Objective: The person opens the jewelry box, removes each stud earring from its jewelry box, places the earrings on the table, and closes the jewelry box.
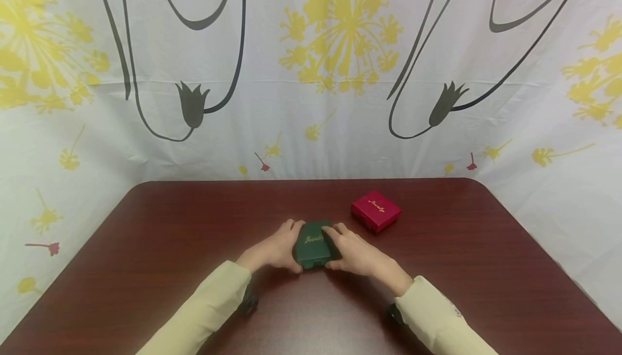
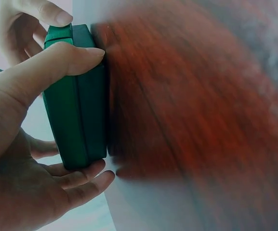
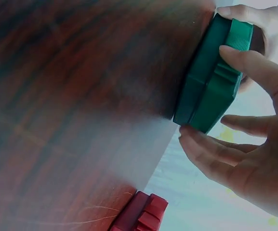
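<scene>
A green jewelry box (image 1: 312, 248) with gold lettering on its lid rests, closed, on the dark red-brown table. My left hand (image 1: 278, 245) grips its left side, thumb at the near corner and fingers at the far end. From the right, my right hand (image 1: 358, 253) holds the same box, its thumb near the front edge and its fingertips at the far corner. The left wrist view shows the side of the green box (image 2: 76, 120) between left thumb and fingers. In the right wrist view, the right thumb presses the green box (image 3: 208, 91) near its ridged front tab.
A closed red jewelry box (image 1: 376, 211) sits behind and to the right of the right hand. The wooden table (image 1: 194, 209) reaches back to a white curtain (image 1: 311, 150) printed with yellow and grey flowers, which also hangs along both sides.
</scene>
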Tool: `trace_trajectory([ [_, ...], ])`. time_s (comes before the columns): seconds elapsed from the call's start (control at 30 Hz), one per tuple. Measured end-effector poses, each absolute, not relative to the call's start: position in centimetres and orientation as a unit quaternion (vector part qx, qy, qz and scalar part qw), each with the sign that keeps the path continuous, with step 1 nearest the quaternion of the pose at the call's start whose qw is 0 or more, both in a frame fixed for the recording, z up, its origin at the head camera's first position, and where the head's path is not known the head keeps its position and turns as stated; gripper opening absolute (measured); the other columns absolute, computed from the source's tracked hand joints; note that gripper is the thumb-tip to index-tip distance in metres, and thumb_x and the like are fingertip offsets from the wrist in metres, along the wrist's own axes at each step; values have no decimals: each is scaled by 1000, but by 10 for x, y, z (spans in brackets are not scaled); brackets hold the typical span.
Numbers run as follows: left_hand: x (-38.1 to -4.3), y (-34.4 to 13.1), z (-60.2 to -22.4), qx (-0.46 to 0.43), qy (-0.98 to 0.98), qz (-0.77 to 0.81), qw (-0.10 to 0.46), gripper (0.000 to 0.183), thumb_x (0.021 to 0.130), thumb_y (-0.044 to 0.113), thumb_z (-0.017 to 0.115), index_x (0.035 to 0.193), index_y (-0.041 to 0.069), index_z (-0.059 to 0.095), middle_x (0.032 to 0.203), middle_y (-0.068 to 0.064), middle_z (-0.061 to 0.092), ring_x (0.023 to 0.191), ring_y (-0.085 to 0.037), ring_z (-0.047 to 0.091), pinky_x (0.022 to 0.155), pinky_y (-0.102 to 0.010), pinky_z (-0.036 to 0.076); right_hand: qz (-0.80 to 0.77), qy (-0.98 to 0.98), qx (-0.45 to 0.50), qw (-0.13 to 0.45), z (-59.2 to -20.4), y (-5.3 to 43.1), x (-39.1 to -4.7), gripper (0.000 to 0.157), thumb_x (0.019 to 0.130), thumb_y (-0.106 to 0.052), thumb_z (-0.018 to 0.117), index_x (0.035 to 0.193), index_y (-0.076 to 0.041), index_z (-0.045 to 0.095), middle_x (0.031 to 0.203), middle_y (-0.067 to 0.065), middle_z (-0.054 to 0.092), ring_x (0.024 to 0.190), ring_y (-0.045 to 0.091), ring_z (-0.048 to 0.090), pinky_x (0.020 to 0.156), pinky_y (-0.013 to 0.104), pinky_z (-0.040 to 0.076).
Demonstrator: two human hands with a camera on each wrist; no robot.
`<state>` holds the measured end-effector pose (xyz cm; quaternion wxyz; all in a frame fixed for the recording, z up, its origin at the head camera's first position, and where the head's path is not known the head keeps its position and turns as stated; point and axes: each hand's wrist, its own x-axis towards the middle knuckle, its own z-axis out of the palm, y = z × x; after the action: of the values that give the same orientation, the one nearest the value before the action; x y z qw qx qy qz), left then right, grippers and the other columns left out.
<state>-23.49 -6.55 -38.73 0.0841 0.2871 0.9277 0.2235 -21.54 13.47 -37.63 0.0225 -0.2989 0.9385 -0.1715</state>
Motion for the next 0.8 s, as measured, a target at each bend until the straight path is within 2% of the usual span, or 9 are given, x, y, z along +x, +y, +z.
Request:
trace_trajectory([
  [0.23,-230,-66,-386,294,925,223,96,99,56,21,83,133,-5,26,114,-16,39,104,-25,42,85,-37,42,-180,934,-306,41,-375,137,-213,82,67,-28,77,132,0,36,135,24,32,120,35,35,92,45,39],
  [0.47,-223,-65,-385,308,921,212,109,99,56,20,82,134,-1,26,114,-12,38,102,-22,44,83,-34,44,-169,924,-339,59,-375,137,-211,87,66,-33,77,134,1,33,137,23,28,124,34,29,91,55,35],
  [0.8,-216,-64,-384,299,924,205,122,99,56,22,83,135,2,25,115,-13,37,104,-23,41,82,-36,44,-155,923,-347,58,-375,137,-205,83,67,-33,76,132,1,37,131,21,34,118,34,34,90,51,37],
])
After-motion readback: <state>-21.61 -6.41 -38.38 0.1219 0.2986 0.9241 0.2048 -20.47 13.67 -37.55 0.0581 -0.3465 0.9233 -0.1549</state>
